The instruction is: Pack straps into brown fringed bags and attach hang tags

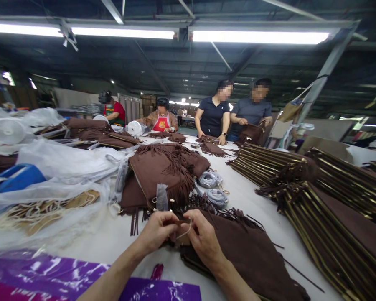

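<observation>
In front of me, my left hand (161,234) and my right hand (203,236) are close together, fingers pinched. A thin white string (184,232) runs between their fingertips. Just under it shows a small brown tag (184,240), partly hidden by the fingers. Below and beside my right hand lies a dark brown fringed bag (244,246), flat on the white table (156,263). Beyond my hands is a pile of brown fringed bags (163,171), with a clear plastic-wrapped piece (162,196) at its near edge.
Coiled grey straps (216,197) lie beyond my right hand. Stacked bags with gold zippers (316,238) fill the right. On the left are clear plastic bags (65,163), stringed brown tags (50,209) and a blue container (17,177). Purple packaging (44,276) lies nearest. Several co-workers (216,113) stand across the table.
</observation>
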The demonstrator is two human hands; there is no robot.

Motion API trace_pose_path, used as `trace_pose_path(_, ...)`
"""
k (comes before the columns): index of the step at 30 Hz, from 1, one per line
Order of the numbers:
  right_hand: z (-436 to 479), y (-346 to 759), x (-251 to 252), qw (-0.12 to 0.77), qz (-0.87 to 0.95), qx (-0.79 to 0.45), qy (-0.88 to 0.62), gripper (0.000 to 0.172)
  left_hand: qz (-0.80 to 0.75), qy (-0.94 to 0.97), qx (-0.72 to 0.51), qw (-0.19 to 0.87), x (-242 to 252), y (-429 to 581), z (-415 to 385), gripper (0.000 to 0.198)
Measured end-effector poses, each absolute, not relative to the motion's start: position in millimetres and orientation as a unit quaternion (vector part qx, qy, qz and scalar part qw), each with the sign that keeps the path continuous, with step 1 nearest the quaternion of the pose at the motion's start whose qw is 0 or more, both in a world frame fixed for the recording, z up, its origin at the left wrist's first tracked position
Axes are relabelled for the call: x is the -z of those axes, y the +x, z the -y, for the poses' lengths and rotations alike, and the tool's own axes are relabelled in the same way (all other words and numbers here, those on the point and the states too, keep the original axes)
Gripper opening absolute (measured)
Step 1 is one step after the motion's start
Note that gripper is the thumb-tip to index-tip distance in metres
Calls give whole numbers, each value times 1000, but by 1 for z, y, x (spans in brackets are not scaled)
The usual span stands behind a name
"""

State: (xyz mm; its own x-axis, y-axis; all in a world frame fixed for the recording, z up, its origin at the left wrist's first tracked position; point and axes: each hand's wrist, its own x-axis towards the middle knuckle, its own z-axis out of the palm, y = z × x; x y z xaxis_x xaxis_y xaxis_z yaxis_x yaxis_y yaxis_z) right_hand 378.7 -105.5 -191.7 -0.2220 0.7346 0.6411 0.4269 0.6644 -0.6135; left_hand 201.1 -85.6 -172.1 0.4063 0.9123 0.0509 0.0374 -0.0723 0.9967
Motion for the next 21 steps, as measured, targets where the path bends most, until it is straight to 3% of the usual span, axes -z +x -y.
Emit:
trace_pose_path(6, 110, 389, 180, 478, 779, -190, -360, 20, -393, 495, -546, 550, 158, 188, 80, 21)
trace_pose_path(9, 113, 390, 174, 398, 804, -268, -352, 6, -349, 413, -593, 597, 149, 174, 80, 30)
trace_pose_path(12, 116, 392, 169, 326, 796, -344, -377, 22, -301, 392, -577, 650, 142, 158, 81, 34)
trace_pose_path(15, 117, 394, 165, 279, 800, -376, -375, 28, -239, 423, -552, 678, 138, 144, 82, 27)
trace_pose_path(19, 121, 396, 161, 224, 834, -338, -375, 52, -230, 534, -421, 696, 136, 135, 84, 31)
trace_pose_path(21, 124, 397, 158, 206, 850, -289, -390, 51, -254, 579, -363, 684, 136, 136, 85, 35)
